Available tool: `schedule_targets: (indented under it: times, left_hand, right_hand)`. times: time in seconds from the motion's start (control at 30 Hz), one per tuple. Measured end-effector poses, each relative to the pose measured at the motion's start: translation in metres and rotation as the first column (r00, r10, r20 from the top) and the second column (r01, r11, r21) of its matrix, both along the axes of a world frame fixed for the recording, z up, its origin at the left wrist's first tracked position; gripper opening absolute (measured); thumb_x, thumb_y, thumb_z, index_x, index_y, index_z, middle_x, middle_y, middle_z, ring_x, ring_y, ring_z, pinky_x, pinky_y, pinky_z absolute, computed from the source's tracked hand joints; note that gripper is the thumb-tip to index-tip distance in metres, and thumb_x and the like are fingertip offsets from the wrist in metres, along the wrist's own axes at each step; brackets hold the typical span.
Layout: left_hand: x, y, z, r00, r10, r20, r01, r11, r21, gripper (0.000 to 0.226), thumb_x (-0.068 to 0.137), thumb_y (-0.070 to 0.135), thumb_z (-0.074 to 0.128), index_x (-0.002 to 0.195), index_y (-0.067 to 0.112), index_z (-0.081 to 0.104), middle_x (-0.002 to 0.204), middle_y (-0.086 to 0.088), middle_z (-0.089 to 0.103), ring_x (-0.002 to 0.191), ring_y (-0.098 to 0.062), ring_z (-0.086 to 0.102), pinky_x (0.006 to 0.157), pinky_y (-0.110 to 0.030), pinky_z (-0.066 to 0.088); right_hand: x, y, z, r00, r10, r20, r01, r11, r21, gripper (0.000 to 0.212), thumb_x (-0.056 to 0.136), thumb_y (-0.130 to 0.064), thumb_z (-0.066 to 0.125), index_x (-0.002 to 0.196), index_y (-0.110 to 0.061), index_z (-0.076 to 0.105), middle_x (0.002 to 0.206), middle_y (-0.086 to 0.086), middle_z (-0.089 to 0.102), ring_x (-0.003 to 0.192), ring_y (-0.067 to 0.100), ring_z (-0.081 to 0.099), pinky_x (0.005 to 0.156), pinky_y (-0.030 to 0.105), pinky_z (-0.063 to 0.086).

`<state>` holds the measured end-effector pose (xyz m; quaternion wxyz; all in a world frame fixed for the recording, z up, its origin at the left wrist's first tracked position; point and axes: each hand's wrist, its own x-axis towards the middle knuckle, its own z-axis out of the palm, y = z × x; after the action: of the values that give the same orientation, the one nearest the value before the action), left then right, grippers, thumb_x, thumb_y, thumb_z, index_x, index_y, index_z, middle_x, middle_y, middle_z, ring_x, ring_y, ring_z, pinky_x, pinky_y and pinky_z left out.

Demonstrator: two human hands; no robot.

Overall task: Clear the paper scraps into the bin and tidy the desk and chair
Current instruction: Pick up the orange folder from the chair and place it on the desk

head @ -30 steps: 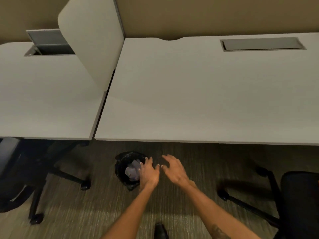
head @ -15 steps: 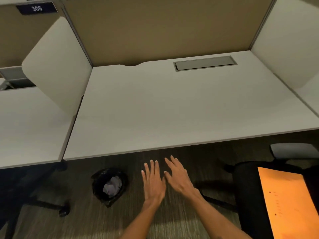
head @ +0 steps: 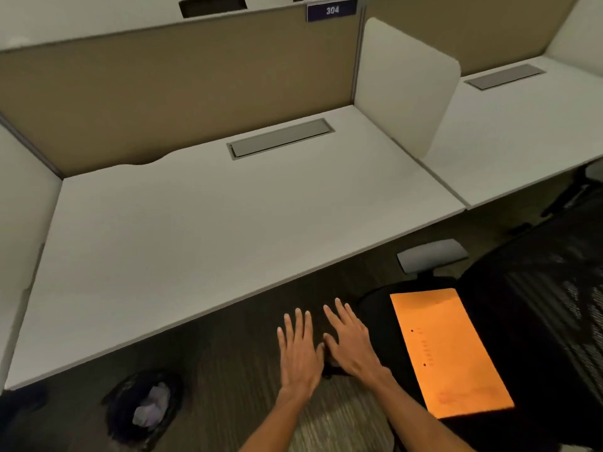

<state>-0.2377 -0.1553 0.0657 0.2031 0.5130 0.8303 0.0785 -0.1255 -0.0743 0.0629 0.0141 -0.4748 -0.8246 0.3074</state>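
Two bare hands hover low in the frame's centre over the floor, in front of a white desk [head: 228,230] whose top looks bare. The left hand [head: 299,350] and right hand [head: 350,342] are both flat, fingers spread, holding nothing. An orange envelope [head: 448,352] lies on the black chair [head: 535,321] seat at lower right, just beside the right hand, its long axis running away from the viewer. The bin [head: 143,407], with paper scraps [head: 151,407] inside, stands at lower left, nearer the left hand.

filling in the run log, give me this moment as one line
hands: left hand and right hand open, empty | bin: on floor, scraps inside | desk: bare | chair: orange envelope on seat
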Motion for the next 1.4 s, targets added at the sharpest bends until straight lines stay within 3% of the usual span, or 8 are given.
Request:
schedule_targets:
  times: [0.6, 0.83, 1.17, 1.4]
  left_hand:
    - [0.217, 0.083, -0.040, 0.958, -0.271, 0.096, 0.281, 0.953, -0.113, 0.075, 0.103, 0.043, 0.039, 0.158, 0.018, -0.005, 0.166, -0.004, -0.014, 0.152, -0.029, -0.018, 0.122, -0.047, -0.009]
    - [0.262, 0.096, -0.063, 0.942, -0.275, 0.190, 0.304, 0.942, -0.141, 0.074, 0.104, 0.043, 0.038, 0.159, 0.016, -0.002, 0.167, -0.003, -0.011, 0.152, -0.030, -0.017, 0.122, -0.047, -0.007]
    - [0.291, 0.100, -0.107, 0.920, -0.153, 0.360, 0.238, 0.949, -0.205, 0.075, 0.103, 0.040, 0.043, 0.159, 0.016, -0.002, 0.167, -0.001, -0.011, 0.153, -0.028, -0.015, 0.124, -0.045, -0.001]
    - [0.299, 0.096, -0.136, 0.892, -0.098, 0.442, 0.207, 0.957, -0.205, 0.077, 0.103, 0.035, 0.047, 0.158, 0.015, -0.002, 0.166, -0.002, -0.012, 0.152, -0.027, -0.016, 0.125, -0.043, -0.001]
  right_hand:
    - [0.245, 0.054, -0.047, 0.937, -0.309, 0.161, 0.317, 0.948, -0.020, 0.071, 0.101, -0.037, 0.049, 0.157, -0.035, 0.005, 0.166, -0.003, -0.008, 0.153, 0.020, -0.006, 0.121, 0.045, 0.014]
    - [0.305, 0.059, -0.069, 0.904, -0.383, 0.188, 0.400, 0.914, -0.064, 0.072, 0.102, -0.038, 0.047, 0.158, -0.033, 0.002, 0.166, -0.002, -0.008, 0.153, 0.019, -0.005, 0.122, 0.046, 0.012]
    - [0.351, 0.065, -0.110, 0.854, -0.475, 0.212, 0.509, 0.847, -0.152, 0.070, 0.103, -0.037, 0.046, 0.159, -0.028, 0.004, 0.167, 0.000, -0.006, 0.153, 0.021, 0.000, 0.121, 0.045, 0.012]
    - [0.371, 0.072, -0.139, 0.810, -0.533, 0.246, 0.581, 0.788, -0.203, 0.071, 0.101, -0.034, 0.050, 0.159, -0.027, 0.008, 0.167, 0.003, 0.002, 0.152, 0.026, 0.008, 0.119, 0.050, 0.020]
